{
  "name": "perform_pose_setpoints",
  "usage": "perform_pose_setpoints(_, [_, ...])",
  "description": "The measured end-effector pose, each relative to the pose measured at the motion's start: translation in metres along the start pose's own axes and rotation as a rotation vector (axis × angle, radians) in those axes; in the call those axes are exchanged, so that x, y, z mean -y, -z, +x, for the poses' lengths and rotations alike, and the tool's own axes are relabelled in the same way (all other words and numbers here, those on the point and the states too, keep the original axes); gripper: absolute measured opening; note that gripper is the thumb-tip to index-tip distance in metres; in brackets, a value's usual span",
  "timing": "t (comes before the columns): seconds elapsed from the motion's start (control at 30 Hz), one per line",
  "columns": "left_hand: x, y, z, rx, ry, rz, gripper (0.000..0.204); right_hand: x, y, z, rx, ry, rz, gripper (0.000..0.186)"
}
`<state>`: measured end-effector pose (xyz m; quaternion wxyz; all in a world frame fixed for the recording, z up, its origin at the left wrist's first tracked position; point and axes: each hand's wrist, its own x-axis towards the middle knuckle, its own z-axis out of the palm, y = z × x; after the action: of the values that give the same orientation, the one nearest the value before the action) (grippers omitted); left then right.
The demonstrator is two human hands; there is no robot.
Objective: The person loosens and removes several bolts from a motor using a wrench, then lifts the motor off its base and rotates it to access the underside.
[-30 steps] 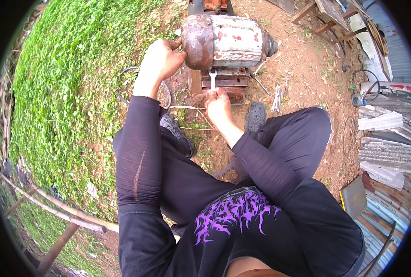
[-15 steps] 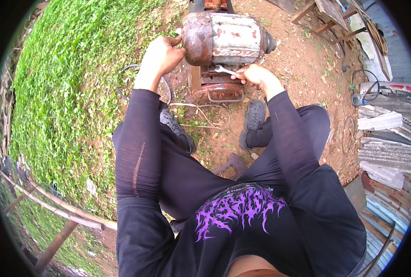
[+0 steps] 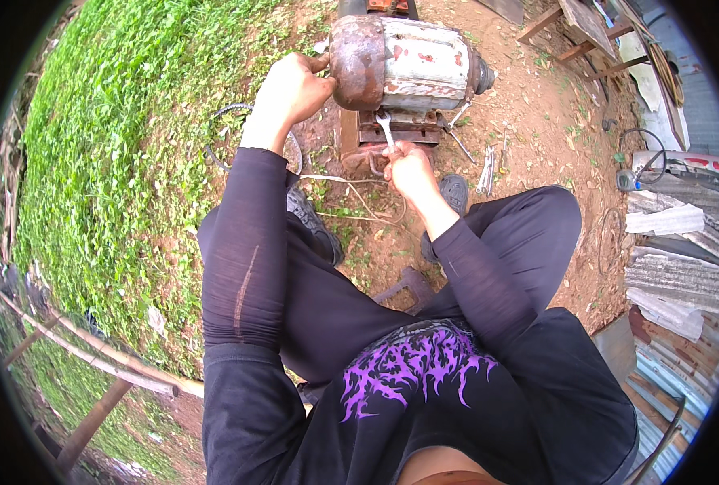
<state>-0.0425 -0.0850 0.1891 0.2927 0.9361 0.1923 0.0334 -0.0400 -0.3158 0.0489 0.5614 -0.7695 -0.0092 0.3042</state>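
At the top of the view lies a cylindrical motor [image 3: 424,61] with flaking white paint, a rusty domed end cap [image 3: 355,63] and a shaft end at the right, on a rusty metal base [image 3: 351,137]. My left hand [image 3: 299,90] has its fingers curled at the left side of the cap; whatever they grip there is hidden. My right hand [image 3: 408,171] grips a silver open-end wrench [image 3: 388,132], held nearly upright, its jaw under the motor at the base. Several wrenches [image 3: 489,170] lie on the dirt to the right.
Grass [image 3: 117,162] covers the left, with bamboo poles [image 3: 141,384] at lower left. A wooden stand [image 3: 581,28], corrugated sheets [image 3: 670,275] and cables [image 3: 662,141] occupy the right. A pale cord [image 3: 335,177] crosses the dirt between my feet.
My right hand has swung the wrench from upright to sideways and back to upright, now slightly right of where it started. The motor appears slightly higher and further right, my left hand with it.
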Motion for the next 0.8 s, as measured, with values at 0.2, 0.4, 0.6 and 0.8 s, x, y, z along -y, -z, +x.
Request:
perform_pose_setpoints(0.2, [0.003,0.000,-0.001,-0.009,-0.011,-0.008,0.047,0.019,0.000,0.009,0.000,-0.087,0.077,0.019])
perform_pose_setpoints(0.4, [0.000,0.004,0.002,0.046,-0.013,0.046,0.048,0.090,0.077,0.036,0.298,-0.191,-0.564,0.023])
perform_pose_setpoints(0.6, [0.001,0.007,-0.001,0.058,0.023,0.012,0.050,0.025,0.083,0.017,0.177,-0.130,-0.240,0.018])
perform_pose_setpoints(0.8, [0.001,0.001,-0.002,0.005,-0.030,0.018,0.048,0.005,0.032,0.005,0.095,-0.059,-0.014,0.023])
